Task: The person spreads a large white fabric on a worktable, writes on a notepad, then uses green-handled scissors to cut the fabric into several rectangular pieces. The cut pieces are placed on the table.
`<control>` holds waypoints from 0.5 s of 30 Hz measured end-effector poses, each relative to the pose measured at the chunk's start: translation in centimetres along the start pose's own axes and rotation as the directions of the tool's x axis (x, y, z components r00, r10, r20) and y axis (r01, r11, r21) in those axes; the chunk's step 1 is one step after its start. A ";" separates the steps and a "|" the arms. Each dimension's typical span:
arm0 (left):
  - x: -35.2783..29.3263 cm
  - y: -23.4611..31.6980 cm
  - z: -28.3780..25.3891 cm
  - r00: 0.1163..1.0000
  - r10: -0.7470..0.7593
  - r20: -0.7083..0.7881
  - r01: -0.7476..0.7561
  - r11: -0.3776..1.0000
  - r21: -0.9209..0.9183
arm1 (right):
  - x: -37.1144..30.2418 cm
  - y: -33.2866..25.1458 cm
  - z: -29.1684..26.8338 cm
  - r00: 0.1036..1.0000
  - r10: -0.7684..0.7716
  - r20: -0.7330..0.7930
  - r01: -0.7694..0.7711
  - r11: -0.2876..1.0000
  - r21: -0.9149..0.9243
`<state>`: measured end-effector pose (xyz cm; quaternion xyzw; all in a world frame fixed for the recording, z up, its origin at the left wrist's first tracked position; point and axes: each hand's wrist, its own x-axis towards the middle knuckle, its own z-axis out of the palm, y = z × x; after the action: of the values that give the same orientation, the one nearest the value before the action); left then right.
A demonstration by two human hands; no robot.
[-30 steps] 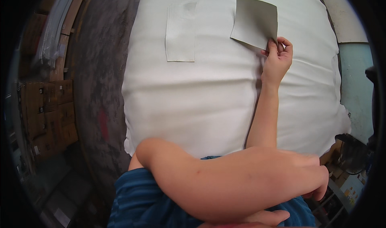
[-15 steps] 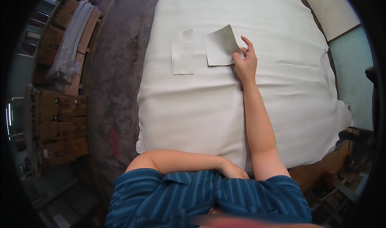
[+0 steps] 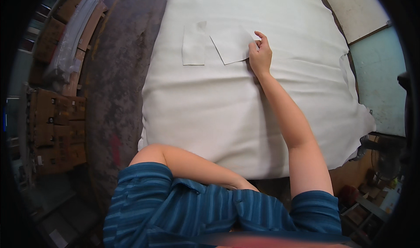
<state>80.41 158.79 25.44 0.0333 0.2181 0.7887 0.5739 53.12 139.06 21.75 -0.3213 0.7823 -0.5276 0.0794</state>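
Note:
My right hand pinches the right edge of a pale, four-sided piece of leather-like sheet between thumb and fingers, with the index finger raised. That piece lies against a broad white leather-like sheet, whose surface is rippled with soft folds. Left of it, a narrower pale strip of similar material rests on the same white surface, apart from the held piece. My left forearm crosses in front of my waist; the left hand is near the sheet's front edge, its fingers hidden.
Brown cardboard boxes and long plastic-wrapped goods stand along the left, beyond a dark stained floor. Past the sheet's ragged right edge are a pale green panel and a dark fan.
The held piece has gone from bent up at its right side to lying flatter, and has turned slightly. My left hand has slipped lower at my waist. The whole view has shifted a little.

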 end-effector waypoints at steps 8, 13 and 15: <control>1.0 -0.3 0.8 0.995 0.061 -0.081 -0.057 0.997 0.050 | 0.1 0.0 0.2 1.000 -0.006 -0.011 0.006 1.000 0.012; 1.9 0.1 0.3 0.960 0.139 -0.244 -0.030 0.914 0.404 | 0.3 0.3 0.1 1.000 -0.012 0.003 0.013 1.000 -0.008; 1.6 0.6 0.3 0.918 0.197 -0.344 0.061 0.787 0.615 | 0.2 0.4 0.1 0.999 -0.026 0.019 0.026 0.999 0.023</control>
<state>79.42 160.22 25.67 0.0682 0.5704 0.6856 0.4471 52.84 138.90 21.44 -0.3356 0.7712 -0.5345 0.0838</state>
